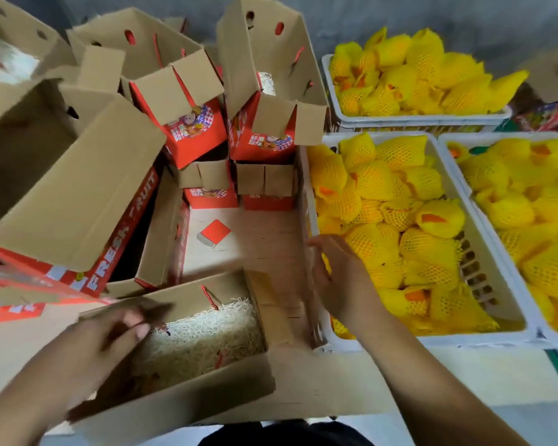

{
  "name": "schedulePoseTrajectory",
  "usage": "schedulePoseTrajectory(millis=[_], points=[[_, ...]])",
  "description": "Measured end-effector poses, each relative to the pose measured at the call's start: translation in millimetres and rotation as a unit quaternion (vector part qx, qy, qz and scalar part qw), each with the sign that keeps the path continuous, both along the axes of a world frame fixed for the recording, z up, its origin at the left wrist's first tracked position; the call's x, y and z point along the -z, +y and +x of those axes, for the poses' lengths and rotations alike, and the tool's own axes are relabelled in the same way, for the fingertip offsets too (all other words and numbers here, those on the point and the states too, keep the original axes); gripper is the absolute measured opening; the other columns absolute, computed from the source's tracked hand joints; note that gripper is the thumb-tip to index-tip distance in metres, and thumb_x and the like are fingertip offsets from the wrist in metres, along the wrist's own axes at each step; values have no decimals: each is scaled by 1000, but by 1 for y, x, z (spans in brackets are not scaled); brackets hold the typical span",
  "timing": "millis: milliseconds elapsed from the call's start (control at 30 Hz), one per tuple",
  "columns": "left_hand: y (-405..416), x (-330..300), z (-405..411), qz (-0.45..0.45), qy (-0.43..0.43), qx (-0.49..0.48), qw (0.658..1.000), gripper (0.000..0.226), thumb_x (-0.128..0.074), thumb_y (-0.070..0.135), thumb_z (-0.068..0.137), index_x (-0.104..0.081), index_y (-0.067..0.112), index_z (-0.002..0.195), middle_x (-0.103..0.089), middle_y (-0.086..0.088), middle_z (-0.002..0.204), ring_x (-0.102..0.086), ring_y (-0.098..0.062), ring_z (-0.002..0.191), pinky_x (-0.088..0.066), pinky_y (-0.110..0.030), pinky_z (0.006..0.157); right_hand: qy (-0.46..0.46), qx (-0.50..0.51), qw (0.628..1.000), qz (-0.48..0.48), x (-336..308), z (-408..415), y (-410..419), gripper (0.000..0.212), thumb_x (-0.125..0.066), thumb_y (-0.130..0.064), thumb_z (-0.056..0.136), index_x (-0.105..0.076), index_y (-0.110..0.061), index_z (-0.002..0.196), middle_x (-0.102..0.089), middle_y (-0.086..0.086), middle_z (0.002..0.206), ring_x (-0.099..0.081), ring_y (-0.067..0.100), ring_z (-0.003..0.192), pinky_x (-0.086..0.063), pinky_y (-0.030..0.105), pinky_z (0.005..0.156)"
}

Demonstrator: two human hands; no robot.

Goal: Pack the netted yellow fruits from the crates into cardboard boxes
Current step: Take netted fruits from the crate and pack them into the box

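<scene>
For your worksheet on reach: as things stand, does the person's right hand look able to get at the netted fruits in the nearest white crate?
Probably yes. The right hand is open beside the nearest crate, whose top is uncovered, and the netted fruits lie heaped right beside it with nothing between.

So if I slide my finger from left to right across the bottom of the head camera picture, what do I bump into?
Left hand → open box with straw → right hand → white crate of netted yellow fruits → second white crate.

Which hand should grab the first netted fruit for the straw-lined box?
Right. The right hand is open beside the nearest crate of netted fruits; the left hand is at the straw-lined box, on the side away from the crates.
</scene>
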State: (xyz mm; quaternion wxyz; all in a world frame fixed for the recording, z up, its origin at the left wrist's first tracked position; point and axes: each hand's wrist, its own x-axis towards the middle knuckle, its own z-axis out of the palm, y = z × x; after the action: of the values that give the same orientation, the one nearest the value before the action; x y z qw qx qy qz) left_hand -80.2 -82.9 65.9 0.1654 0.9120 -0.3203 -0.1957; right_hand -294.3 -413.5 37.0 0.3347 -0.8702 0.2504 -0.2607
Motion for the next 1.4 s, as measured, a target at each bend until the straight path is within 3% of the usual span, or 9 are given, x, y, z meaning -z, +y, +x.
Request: schedulePoseTrajectory(millis=[267, 433, 567, 733, 833, 1000, 1133, 1267, 1400], points=[[-171, 13, -85, -148, 103, 98, 979, 9, -58, 35, 102, -61, 43, 103, -66, 24, 91, -60, 9, 90, -45, -13, 70, 491, 49, 865, -92, 34, -25, -97, 93, -74, -29, 88, -14, -29, 160, -24, 7, 155, -37, 35, 139, -38, 47, 109], [-222, 27, -118, -231, 102, 126, 960, 13, -60, 24, 102, -66, 32, 111, -65, 18, 94, -62, -1, 93, -48, -12, 76, 414, 131, 892, -125, 38, -35, -100, 88, -84, -55, 69, -39, -23, 138, -40, 6, 135, -40, 32, 128, -38, 45, 104], [-257, 24, -140, -323, 115, 100, 934, 25, -62, 31, 99, -62, 28, 124, -62, 18, 114, -60, -1, 109, -51, -22, 91, 251, 184, 948, 70, 20, -52, -95, 77, -85, -52, 68, -45, -24, 128, -61, 9, 123, -54, 29, 120, -41, 42, 96], [-307, 8, -161, -344, 380, 15, 859, 85, -74, 79, 71, -41, 48, 143, -58, 19, 141, -58, -2, 127, -51, -29, 100, -68, 96, 930, 348, -30, -66, -61, 22, -66, -55, 85, -64, -54, 106, -66, -45, 95, -61, -25, 88, -46, 0, 67], [-317, 17, -159, -328, 494, -25, 805, 79, -82, 81, 57, -53, 58, 127, -68, 21, 127, -68, -3, 114, -58, -35, 87, -21, -38, 893, 448, -45, -76, -66, 40, -62, -63, 86, -48, -73, 122, -63, -34, 124, -61, -8, 116, -54, 21, 93], [-312, 36, -162, -333, 490, -54, 804, 42, -75, 61, 84, -55, 59, 121, -67, 28, 121, -68, 4, 107, -60, -26, 81, 105, 120, 985, 61, -33, -98, -144, 74, -56, -53, 90, -37, -25, 155, -46, 6, 146, -42, 27, 137, -36, 45, 111], [-315, 30, -165, -323, 484, -59, 811, 30, -70, 67, 82, -57, 63, 110, -69, 35, 106, -69, 10, 99, -59, -20, 76, 456, 175, 864, -125, -4, -102, -193, 90, -65, -27, 94, -5, -28, 162, -18, 5, 165, -20, 37, 147, -28, 52, 117], [-314, 30, -164, -362, 518, -102, 769, 82, -79, 70, 73, -52, 33, 140, -66, 3, 136, -70, -11, 114, -61, -37, 88, 456, 220, 827, -244, 16, -94, -202, 69, -58, -7, 91, -27, -22, 151, -36, 6, 147, -35, 35, 127, -35, 47, 105], [-305, 26, -156, -372, 533, -149, 745, 114, -86, 79, 49, -52, 27, 144, -63, -3, 142, -62, -26, 130, -51, -53, 106, 426, 234, 840, -241, 13, -101, -216, 71, -78, -39, 77, -43, -16, 134, -44, 12, 133, -39, 38, 120, -35, 51, 101]])
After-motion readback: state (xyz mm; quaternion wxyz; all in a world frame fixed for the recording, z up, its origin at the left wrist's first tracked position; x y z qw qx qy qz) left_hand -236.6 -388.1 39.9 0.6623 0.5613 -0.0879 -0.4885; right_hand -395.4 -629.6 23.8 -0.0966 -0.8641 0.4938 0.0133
